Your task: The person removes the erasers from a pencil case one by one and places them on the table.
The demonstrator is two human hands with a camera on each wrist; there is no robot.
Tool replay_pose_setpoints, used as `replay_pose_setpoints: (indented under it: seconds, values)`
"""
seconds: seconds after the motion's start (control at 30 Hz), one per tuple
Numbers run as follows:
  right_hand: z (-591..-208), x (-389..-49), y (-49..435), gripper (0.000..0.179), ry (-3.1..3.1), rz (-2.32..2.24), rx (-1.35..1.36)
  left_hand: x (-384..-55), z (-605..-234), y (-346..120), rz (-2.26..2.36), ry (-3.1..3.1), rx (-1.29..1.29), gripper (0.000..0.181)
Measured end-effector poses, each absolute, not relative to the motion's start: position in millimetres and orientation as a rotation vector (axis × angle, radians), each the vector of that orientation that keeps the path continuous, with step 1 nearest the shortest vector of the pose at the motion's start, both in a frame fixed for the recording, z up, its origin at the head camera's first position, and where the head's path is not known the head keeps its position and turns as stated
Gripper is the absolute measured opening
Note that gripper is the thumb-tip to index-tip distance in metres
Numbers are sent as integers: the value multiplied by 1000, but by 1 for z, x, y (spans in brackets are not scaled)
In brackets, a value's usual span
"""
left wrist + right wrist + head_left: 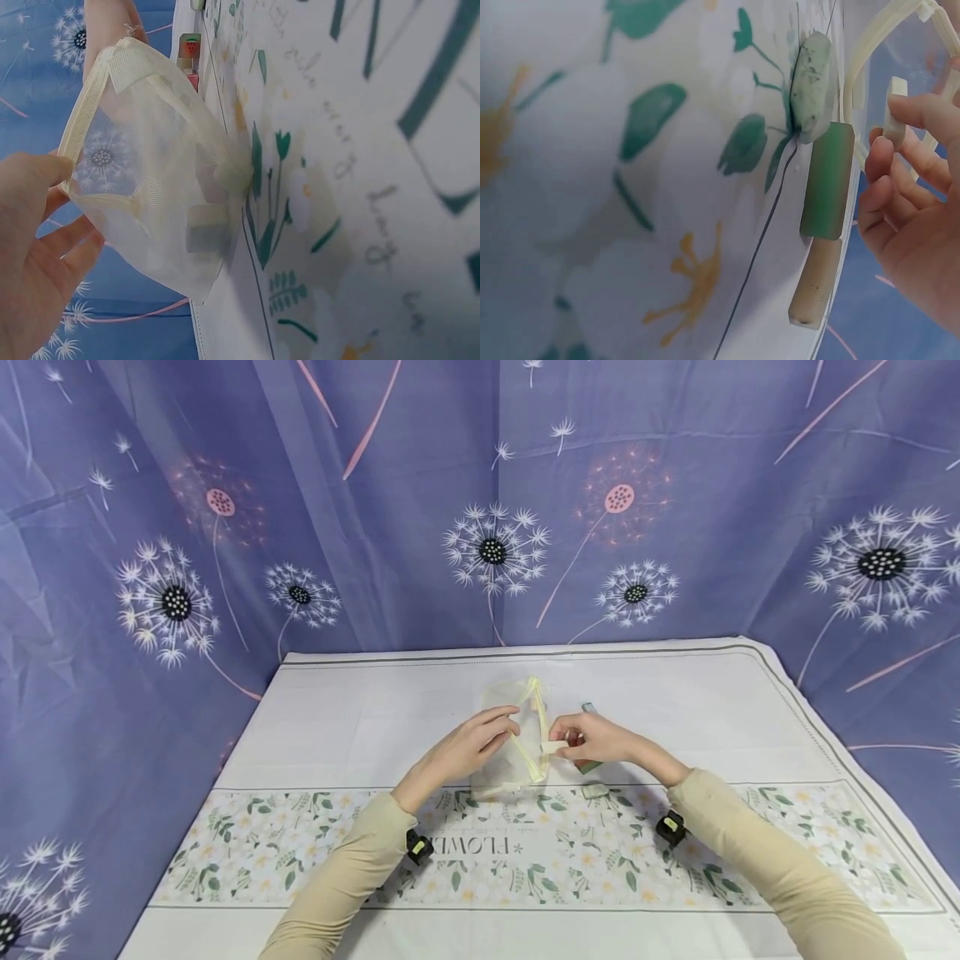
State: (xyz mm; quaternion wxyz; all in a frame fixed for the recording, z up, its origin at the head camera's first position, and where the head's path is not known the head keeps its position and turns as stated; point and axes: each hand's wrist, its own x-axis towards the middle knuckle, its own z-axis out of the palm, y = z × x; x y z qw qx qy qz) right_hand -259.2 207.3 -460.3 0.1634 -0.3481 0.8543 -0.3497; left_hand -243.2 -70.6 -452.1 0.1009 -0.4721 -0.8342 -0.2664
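A see-through mesh bag (498,768) with a pale yellow rim stands on the table, its mouth facing right. My left hand (476,747) pinches the rim and spreads the mouth; in the left wrist view its thumb and a finger meet at the yellow edge. At the mouth, my right hand (596,739) holds a small white eraser (896,112) between thumb and fingers. Through the mesh a greyish block (208,229) shows at the bottom. Below the right hand lie a green eraser (829,180), a tan one beside it, and a smudged pale-green eraser (811,86).
A white tablecloth (360,718) with a printed flower band covers the table. Beyond its back edge hangs a purple-blue curtain (397,552) with dandelions. A small block with a watermelon picture (190,46) sits past the bag in the left wrist view.
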Motion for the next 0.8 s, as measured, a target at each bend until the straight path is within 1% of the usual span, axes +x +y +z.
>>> replay_pose_setpoints:
  seconds: [0.53,0.8]
  values:
    - [-459,-254,226,14,2397,-1017,-1013,-243,-454,-69,-728,-2479,-1376,17]
    - [-457,-252,234,17,2330,-1044,-1007,-242,-453,-69,-725,-2507,-1365,18]
